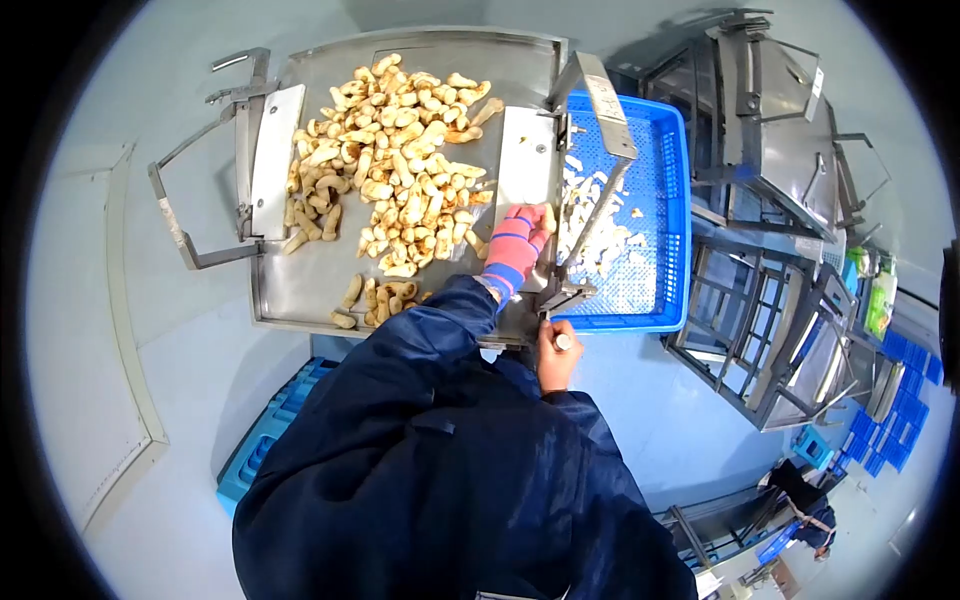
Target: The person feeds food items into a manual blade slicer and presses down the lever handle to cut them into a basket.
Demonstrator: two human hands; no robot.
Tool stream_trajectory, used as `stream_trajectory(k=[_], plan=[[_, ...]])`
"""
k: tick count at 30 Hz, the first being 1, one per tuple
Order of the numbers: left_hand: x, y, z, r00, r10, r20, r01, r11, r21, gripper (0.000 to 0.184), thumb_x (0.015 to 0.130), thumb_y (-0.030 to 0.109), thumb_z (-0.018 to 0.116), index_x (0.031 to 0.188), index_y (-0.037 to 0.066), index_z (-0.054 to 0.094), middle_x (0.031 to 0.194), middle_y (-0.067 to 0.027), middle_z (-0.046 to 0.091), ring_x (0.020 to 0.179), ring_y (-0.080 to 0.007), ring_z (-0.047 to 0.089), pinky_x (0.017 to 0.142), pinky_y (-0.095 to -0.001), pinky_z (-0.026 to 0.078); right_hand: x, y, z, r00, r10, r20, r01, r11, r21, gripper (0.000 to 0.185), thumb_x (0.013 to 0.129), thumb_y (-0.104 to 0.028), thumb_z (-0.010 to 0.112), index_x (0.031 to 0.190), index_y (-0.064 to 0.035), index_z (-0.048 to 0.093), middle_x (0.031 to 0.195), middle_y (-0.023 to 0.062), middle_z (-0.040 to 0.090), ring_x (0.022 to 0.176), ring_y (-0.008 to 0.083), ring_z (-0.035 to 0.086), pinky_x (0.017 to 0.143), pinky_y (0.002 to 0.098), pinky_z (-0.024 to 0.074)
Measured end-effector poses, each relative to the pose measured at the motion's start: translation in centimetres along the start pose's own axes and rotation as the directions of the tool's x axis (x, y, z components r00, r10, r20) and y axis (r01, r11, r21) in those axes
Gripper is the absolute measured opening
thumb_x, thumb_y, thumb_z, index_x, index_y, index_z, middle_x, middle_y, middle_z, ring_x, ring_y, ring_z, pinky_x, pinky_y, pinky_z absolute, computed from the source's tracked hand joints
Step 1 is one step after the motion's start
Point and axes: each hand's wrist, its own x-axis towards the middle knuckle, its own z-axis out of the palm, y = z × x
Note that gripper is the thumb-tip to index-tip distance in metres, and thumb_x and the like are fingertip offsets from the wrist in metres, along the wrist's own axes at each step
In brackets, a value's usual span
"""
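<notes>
My left hand (515, 243), in a pink glove with blue stripes, is closed on a pale mushroom (549, 218) at the lower end of a white board (526, 160). My bare right hand (556, 358) is wrapped round the handle (562, 342) of a hinged metal cutter (598, 200), below the board's right edge. Many whole mushrooms (405, 170) lie heaped on the steel table (470, 60) to the left. Right of the cutter, a blue perforated basket (683, 200) holds cut white pieces (600, 235).
A second white board (275, 165) with a raised metal handle (170, 205) is at the table's left side. Metal frames (760, 330) stand at right. Blue crates (900, 410) and another person (818, 525) are far right. A turquoise crate (265, 430) sits below the table.
</notes>
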Motion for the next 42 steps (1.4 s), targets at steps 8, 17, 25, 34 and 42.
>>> stream_trajectory(k=[8, 17, 25, 34, 42], plan=[[0.5, -0.3, 0.1, 1.0, 0.013, 0.028, -0.013, 1.0, -0.024, 0.033, 0.077, -0.005, 0.061, 0.108, 0.005, 0.056, 0.087, -0.0057, 0.059, 0.079, -0.0147, 0.056, 0.074, -0.0255, 0.048, -0.4, 0.4, -0.2, 0.998, -0.035, -0.058, 0.034, 0.999, -0.007, 0.027, 0.077, -0.004, 0.065, 0.06, -0.0027, 0.044, 0.049, 0.0027, 0.036, 0.051, 0.0064, 0.032, 0.043, 0.0286, 0.029], [1.8, -0.5, -0.2, 0.987, -0.018, 0.161, 0.017, 1.0, 0.006, 0.026, 0.078, 0.003, 0.062, 0.104, 0.006, 0.058, 0.086, -0.0094, 0.063, 0.079, -0.0217, 0.06, 0.072, -0.0308, 0.049, -0.3, 0.8, -0.1, 0.992, -0.052, -0.118, 0.049, 0.998, -0.031, 0.031, 0.078, -0.009, 0.066, 0.06, -0.0037, 0.042, 0.049, 0.0027, 0.034, 0.051, 0.0072, 0.031, 0.043, 0.0287, 0.0308], [1.8, -0.8, 0.1, 0.986, -0.032, 0.166, 0.036, 0.999, -0.024, 0.027, 0.08, 0.002, 0.059, 0.107, 0.004, 0.057, 0.087, -0.0104, 0.063, 0.079, -0.0209, 0.06, 0.073, -0.0302, 0.048, -0.2, 0.6, 0.2, 0.994, -0.035, -0.107, 0.032, 0.999, -0.025, 0.033, 0.078, -0.008, 0.065, 0.058, -0.0026, 0.039, 0.049, 0.0018, 0.033, 0.052, 0.0072, 0.03, 0.043, 0.0292, 0.0303], [1.8, -1.2, 0.5, 0.992, -0.031, 0.123, 0.036, 0.999, -0.035, 0.027, 0.079, 0.003, 0.06, 0.106, 0.004, 0.057, 0.086, -0.0099, 0.063, 0.077, -0.0197, 0.06, 0.074, -0.0296, 0.048, -0.1, -0.8, 0.0, 0.994, -0.024, -0.104, 0.014, 0.995, -0.098, 0.034, 0.079, -0.007, 0.063, 0.056, -0.0047, 0.039, 0.049, -0.003, 0.035, 0.051, 0.006, 0.029, 0.042, 0.0285, 0.0267], [0.1, -0.3, -0.5, 0.975, -0.035, 0.221, -0.012, 0.978, 0.207, 0.028, 0.08, 0.011, 0.06, 0.105, -0.003, 0.06, 0.114, -0.0139, 0.059, 0.095, -0.0237, 0.061, 0.087, -0.0301, 0.045, -1.2, -0.3, -0.3, 0.997, 0.081, -0.013, -0.08, 0.993, 0.092, 0.014, 0.079, -0.016, 0.063, 0.072, -0.0051, 0.06, 0.063, 0.0066, 0.057, 0.058, 0.0155, 0.052, 0.055, 0.0327, 0.0443]])
